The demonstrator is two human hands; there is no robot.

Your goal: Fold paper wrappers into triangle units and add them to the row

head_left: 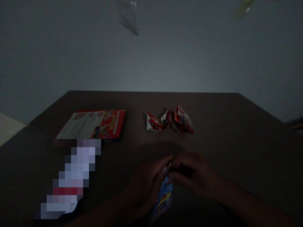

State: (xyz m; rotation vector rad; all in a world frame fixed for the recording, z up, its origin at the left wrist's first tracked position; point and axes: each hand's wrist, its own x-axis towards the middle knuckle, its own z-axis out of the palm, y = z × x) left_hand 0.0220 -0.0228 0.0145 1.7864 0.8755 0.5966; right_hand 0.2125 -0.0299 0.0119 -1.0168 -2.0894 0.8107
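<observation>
Low in the middle of the view, both hands hold a thin blue printed piece (165,192) with yellow and red lettering. Whether it is folded paper or a packet, I cannot tell. My left hand (149,179) is closed on its upper left edge, thumb pressed against it. My right hand (194,171) pinches the top end, its fingertips meeting those of the left. Shadow hides part of the fingers. Beyond the hands, a zigzag-folded red and white printed paper (155,123) stands on the table, its right-hand panels (183,119) raised.
A red and white printed book (87,123) lies on the left of the dark wooden table (224,126). Nearer me is a pale, pixelated object (78,173). Behind the table is a grey wall (165,56), with a clear plastic pouch (129,15) at the top. The light is dim.
</observation>
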